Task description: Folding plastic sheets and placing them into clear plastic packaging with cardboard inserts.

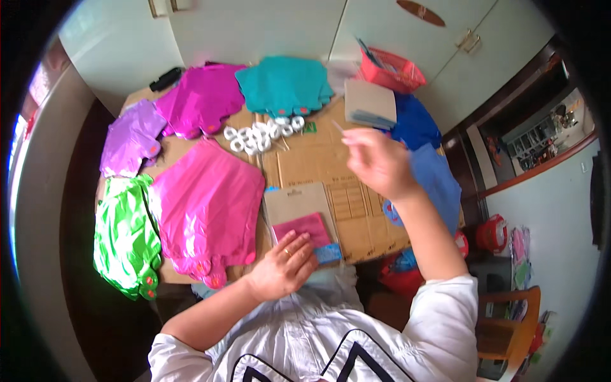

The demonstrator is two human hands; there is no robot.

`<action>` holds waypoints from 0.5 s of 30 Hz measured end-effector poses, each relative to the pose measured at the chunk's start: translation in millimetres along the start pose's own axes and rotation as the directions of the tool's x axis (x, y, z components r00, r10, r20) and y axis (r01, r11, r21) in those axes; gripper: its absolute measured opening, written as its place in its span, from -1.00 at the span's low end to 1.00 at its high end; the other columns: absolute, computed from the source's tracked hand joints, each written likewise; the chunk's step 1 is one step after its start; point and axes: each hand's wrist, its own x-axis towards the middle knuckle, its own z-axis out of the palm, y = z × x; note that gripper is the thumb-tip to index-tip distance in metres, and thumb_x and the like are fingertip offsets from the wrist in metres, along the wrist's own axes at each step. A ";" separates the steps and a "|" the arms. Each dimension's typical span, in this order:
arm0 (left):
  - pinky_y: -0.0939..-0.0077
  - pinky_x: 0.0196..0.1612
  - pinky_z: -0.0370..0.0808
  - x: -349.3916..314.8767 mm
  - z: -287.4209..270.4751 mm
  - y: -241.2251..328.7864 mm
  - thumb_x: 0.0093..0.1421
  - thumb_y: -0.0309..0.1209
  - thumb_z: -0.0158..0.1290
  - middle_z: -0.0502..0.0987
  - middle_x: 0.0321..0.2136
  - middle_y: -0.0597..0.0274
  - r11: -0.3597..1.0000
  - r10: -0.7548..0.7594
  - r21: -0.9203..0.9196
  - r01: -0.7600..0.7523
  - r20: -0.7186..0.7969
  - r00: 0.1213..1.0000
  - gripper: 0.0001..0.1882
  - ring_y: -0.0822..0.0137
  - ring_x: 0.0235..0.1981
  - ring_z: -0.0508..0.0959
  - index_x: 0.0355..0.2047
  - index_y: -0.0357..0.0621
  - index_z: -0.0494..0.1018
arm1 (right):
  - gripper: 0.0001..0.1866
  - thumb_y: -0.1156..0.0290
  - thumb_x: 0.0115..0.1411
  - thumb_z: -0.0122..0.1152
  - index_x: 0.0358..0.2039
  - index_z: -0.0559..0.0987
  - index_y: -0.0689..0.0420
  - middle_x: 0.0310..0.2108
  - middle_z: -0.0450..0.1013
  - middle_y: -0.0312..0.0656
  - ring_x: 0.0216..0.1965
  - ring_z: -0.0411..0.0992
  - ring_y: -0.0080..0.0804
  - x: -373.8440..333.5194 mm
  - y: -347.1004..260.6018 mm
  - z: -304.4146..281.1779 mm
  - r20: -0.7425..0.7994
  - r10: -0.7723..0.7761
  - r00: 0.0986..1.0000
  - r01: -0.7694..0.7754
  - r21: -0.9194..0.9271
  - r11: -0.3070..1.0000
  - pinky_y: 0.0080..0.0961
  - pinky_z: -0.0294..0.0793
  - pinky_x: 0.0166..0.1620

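My left hand (286, 264) lies with its fingers stretched flat on a folded dark pink foil piece (300, 227). Under that piece is a grey-brown backing card (289, 198) with a hang slot, and a blue strip (328, 253) shows at its lower right. My right hand (379, 164) is raised over the cardboard, thumb and fingertips pinched on a thin pale strip (337, 126), whose kind I cannot make out. Nearest on the left is a stack of pink foil sheets (210, 204), looking like flat balloons. A cluster of white rings (258, 135) sits beyond the card.
More foil stacks line the table: green (127, 232), lilac (130, 140), magenta (202, 99), teal (283, 86), dark blue (417, 124) and light blue (439, 184). At the back right are a pile of cards (369, 102) and a red basket (398, 73). A wooden chair (509, 325) stands right.
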 end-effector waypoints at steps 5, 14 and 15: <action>0.02 0.12 0.41 -0.7 10.1 3.1 -0.02 -0.51 0.17 0.52 -0.16 -0.06 1.000 0.006 0.011 -0.005 -0.089 0.996 -0.79 -0.01 -0.02 0.53 -0.34 -0.27 0.47 | -0.72 0.71 0.18 0.00 -0.07 0.33 0.27 -0.21 0.52 0.11 -0.29 0.58 -0.28 -114.8 -128.2 -82.6 -0.066 0.642 0.764 -0.448 0.662 0.601 -0.43 0.58 -0.19; 0.08 0.08 0.45 7.6 12.5 13.5 -0.03 -0.56 0.21 0.53 -0.20 0.02 0.993 -0.088 -0.087 0.079 -0.114 0.990 -0.79 0.02 -0.04 0.54 -0.35 -0.28 0.46 | -0.78 0.77 0.14 0.09 -0.20 0.55 0.31 -0.18 0.55 0.00 -0.20 0.57 -0.29 -202.3 -204.3 -27.1 -0.163 0.809 0.565 -0.669 0.483 0.564 -0.45 0.60 -0.16; 0.08 0.08 0.46 8.1 12.9 15.7 -0.02 -0.56 0.21 0.53 -0.20 0.02 0.993 -0.096 -0.083 0.087 -0.121 0.988 -0.79 0.02 -0.04 0.54 -0.35 -0.28 0.46 | -0.76 0.77 0.12 0.10 -0.19 0.54 0.30 -0.18 0.55 0.01 -0.21 0.58 -0.28 -204.0 -201.2 -19.6 -0.215 0.781 0.586 -0.665 0.424 0.615 -0.44 0.60 -0.15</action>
